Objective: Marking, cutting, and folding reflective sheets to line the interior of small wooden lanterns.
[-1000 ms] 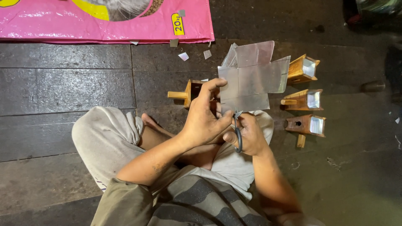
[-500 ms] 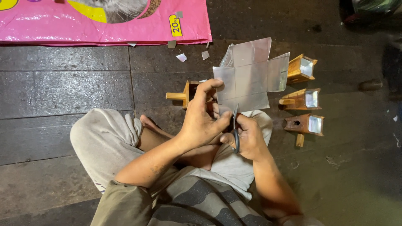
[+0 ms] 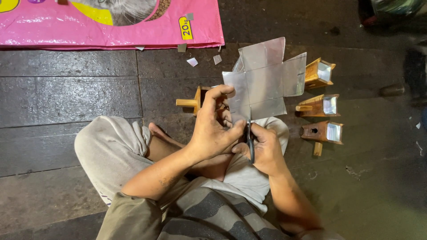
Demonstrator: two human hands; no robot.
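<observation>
Head view: the person sits cross-legged on the dark tiled floor (image 3: 80, 93). The left hand (image 3: 213, 129) pinches the lower left edge of a cross-shaped silvery sheet (image 3: 267, 78), thumb on the near face, fingers behind it. The right hand (image 3: 264, 149) is closed around the handles of dark scissors (image 3: 250, 140), whose blades meet the sheet's bottom edge. The sheet is held upright above the knees, between the two hands and the row of wooden pieces. Compared with a second ago, the sheet sits slightly higher and is turned a little, and the scissors are in line with a fold crease at the lower edge; judged from this, a cut along that crease is in progress. Three small wooden houses (image 3: 320, 104) with silvery inserts lie on the floor to the right, well apart from the hands. A fourth wooden piece (image 3: 195, 101) lies behind the left hand. Silvery offcuts (image 3: 192, 62) lie near a pink printed sack (image 3: 111, 22).
</observation>
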